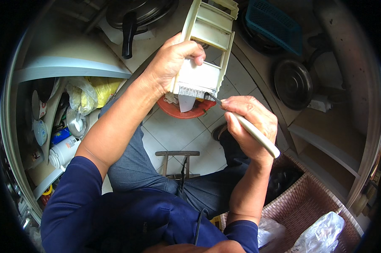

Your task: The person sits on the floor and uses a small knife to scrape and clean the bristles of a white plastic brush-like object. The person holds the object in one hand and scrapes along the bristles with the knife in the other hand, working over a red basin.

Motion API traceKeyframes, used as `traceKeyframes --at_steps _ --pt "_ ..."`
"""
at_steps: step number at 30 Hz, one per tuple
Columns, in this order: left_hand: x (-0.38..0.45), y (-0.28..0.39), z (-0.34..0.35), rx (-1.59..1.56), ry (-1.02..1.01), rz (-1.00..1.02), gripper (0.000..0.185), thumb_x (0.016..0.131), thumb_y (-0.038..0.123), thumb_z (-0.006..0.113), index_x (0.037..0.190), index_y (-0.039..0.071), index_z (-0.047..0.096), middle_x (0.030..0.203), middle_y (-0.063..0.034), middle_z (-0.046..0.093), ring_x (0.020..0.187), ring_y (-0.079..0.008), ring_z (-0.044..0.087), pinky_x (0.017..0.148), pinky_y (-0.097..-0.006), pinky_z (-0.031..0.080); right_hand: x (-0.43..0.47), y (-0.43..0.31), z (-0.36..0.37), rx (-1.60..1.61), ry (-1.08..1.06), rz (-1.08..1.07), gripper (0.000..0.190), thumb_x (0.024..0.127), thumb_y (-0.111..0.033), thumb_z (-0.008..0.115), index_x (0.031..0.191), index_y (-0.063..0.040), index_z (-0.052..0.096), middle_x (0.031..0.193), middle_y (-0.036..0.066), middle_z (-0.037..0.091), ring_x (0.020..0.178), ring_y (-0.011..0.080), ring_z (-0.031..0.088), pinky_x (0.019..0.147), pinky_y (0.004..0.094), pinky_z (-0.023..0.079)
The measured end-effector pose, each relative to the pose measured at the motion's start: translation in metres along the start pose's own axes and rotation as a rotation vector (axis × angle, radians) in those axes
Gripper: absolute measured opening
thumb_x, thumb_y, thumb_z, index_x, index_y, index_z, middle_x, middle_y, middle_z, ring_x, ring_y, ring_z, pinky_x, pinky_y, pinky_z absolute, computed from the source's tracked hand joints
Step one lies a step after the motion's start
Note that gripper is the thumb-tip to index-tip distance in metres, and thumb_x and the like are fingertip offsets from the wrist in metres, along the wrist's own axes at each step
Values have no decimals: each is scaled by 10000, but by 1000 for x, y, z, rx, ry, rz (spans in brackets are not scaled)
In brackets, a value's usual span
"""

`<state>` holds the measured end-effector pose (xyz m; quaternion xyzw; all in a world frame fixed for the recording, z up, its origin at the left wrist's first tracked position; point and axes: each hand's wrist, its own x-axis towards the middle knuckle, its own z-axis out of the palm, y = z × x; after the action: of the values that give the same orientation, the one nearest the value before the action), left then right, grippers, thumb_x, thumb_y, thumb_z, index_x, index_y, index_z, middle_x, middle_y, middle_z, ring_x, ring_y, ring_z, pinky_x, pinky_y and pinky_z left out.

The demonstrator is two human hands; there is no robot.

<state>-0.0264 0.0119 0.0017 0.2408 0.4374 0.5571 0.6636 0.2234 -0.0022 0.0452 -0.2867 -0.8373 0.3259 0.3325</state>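
My left hand grips the side of a cream plastic frame with several crossbars, which looks like a vegetable slicer or grater body. It is held tilted over the floor, and a ridged, comb-like strip runs along its lower end. In my right hand is a tool with a thick cream handle and a narrow dark metal end. That end meets the right side of the ridged strip; its exact shape is hard to make out. Below the frame stands a red plastic basin with whitish scraps and a pale flat piece in it.
A lidded pan with a black handle sits at upper left. A blue plastic basket and a round dark lid lie at right. Shelves at left hold a white bottle and bags. A woven basket holding plastic bags stands at lower right.
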Motion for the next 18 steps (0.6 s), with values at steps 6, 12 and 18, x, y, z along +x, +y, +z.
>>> traceKeyframes --at_steps 6,12,18 --pt "-2 1 0 -21 -29 -8 139 886 54 635 1023 32 630 853 -45 651 757 -127 621 700 -295 554 0 -1 -3 -5 -45 3 263 773 34 831 1020 -46 791 979 112 803 891 257 795 799 328 646" --pt "-2 -1 1 38 -36 22 113 906 73 630 1013 36 633 840 -35 650 763 -117 606 716 -281 525 -4 3 -6 21 -64 -7 263 773 32 829 1021 -46 790 985 105 805 890 252 795 795 329 645" --pt "-3 1 4 72 -39 19 261 951 69 570 1205 13 590 843 -22 605 736 -93 563 684 -262 530 -4 3 -6 24 -14 -23 269 775 33 829 1030 -45 790 1003 106 806 908 250 796 801 329 646"
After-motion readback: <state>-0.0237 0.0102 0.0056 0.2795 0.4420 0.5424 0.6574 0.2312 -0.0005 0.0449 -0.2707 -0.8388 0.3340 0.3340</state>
